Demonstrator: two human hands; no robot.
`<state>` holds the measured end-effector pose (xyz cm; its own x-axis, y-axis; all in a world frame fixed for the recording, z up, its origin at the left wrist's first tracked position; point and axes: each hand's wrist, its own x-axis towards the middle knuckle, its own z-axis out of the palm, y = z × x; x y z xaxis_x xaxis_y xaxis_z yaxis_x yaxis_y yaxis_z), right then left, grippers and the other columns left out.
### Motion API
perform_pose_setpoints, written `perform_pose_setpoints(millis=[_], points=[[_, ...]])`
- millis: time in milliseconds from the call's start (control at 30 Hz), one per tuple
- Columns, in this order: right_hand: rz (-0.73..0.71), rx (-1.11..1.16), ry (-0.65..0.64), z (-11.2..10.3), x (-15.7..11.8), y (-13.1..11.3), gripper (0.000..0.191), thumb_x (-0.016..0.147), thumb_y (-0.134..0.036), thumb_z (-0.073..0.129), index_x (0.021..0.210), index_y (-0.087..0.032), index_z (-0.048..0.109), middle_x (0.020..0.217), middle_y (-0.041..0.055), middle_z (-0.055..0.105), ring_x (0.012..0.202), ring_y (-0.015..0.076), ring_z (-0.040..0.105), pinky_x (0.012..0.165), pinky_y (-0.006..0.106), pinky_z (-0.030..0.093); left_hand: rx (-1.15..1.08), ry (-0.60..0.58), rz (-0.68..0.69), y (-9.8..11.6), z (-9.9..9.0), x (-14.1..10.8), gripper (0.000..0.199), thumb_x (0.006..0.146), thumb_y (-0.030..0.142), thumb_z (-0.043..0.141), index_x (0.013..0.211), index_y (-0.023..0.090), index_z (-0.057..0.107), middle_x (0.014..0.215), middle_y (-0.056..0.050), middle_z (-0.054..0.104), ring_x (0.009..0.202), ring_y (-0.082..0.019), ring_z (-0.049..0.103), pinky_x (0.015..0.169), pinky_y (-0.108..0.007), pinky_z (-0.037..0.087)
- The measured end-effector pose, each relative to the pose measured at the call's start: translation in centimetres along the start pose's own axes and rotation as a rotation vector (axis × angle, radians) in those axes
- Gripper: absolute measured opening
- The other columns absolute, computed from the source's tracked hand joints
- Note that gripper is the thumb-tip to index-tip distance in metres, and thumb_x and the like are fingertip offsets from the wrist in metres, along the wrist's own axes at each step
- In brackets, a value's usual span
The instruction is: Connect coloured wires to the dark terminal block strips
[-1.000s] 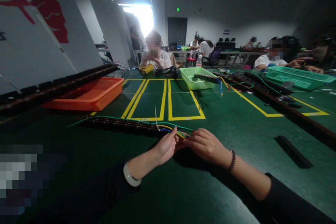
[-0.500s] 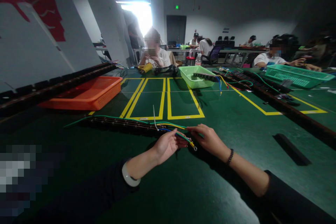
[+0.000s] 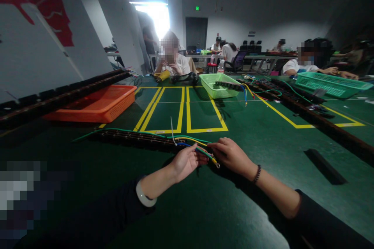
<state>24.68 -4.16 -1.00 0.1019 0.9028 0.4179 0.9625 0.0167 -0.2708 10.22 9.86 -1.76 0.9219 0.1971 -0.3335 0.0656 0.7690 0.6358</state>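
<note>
A black cable chain lies on the green table, with coloured wires coming out of its right end. My left hand is turned palm up at that end, its thumb pressed on the bundle of wires. Out of its grip points a green wire with a yellow sleeve and a metal ring terminal. My right hand pinches the yellow wire just right of the left fingers; its fingertips partly hide the wire's end. A white cable tie stands up from the chain's end.
An orange basket sits behind on the left, below a long chain. A light green basket and a teal basket stand farther back. At right are a long dark chain and a black strip. People sit opposite.
My right hand has shifted very slightly, its fingers curling a little more at the wire ends. My left hand and the chain have stayed nearly still.
</note>
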Motion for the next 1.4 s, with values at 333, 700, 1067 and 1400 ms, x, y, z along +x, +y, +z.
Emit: perform_pose_setpoints(millis=[333, 700, 1067, 1400], points=[[-0.516, -0.134, 0.101, -0.9, -0.4, -1.1, 0.024, 0.089, -0.027, 0.051, 0.106, -0.013, 0.059, 0.073, 0.0040, 0.059, 0.068, 0.0152, 0.048, 0.066, 0.030, 0.038, 0.037, -0.003, 0.023, -0.1, 0.0, 0.0, 0.034, 0.092, 0.029, 0.039, 0.084, 0.006, 0.062, 0.078, -0.013, 0.066, 0.074, -0.017, 0.063, 0.073, -0.030, 0.048], [-0.235, -0.177, 0.238, -0.2, -0.3, -0.1, 0.025, 0.092, -0.014, 0.042, 0.111, -0.012, 0.059, 0.072, 0.0047, 0.056, 0.068, 0.0150, 0.046, 0.065, 0.029, 0.041, 0.072, 0.000, 0.067, -0.4, -0.1, 0.2, 0.033, 0.092, 0.035, 0.040, 0.081, 0.010, 0.059, 0.073, -0.009, 0.065, 0.066, -0.015, 0.062, 0.069, -0.028, 0.048], [-0.108, -0.314, 0.017, 0.8, 0.0, 1.3, 0.024, 0.089, -0.013, 0.050, 0.108, -0.014, 0.063, 0.075, 0.0055, 0.061, 0.068, 0.0155, 0.049, 0.065, 0.028, 0.040, 0.096, 0.048, 0.056, 0.1, 0.2, -0.4, 0.025, 0.092, 0.031, 0.043, 0.082, 0.012, 0.056, 0.074, -0.008, 0.065, 0.062, -0.013, 0.061, 0.060, -0.025, 0.045], [-0.084, -0.281, 0.059, 0.3, 0.1, 0.4, 0.026, 0.091, -0.019, 0.047, 0.110, -0.017, 0.064, 0.083, 0.0081, 0.059, 0.075, 0.0169, 0.050, 0.067, 0.029, 0.040, 0.079, 0.059, 0.061, 0.0, 0.4, -0.4, 0.022, 0.091, 0.028, 0.044, 0.081, 0.013, 0.055, 0.074, -0.007, 0.064, 0.063, -0.013, 0.060, 0.062, -0.025, 0.045]])
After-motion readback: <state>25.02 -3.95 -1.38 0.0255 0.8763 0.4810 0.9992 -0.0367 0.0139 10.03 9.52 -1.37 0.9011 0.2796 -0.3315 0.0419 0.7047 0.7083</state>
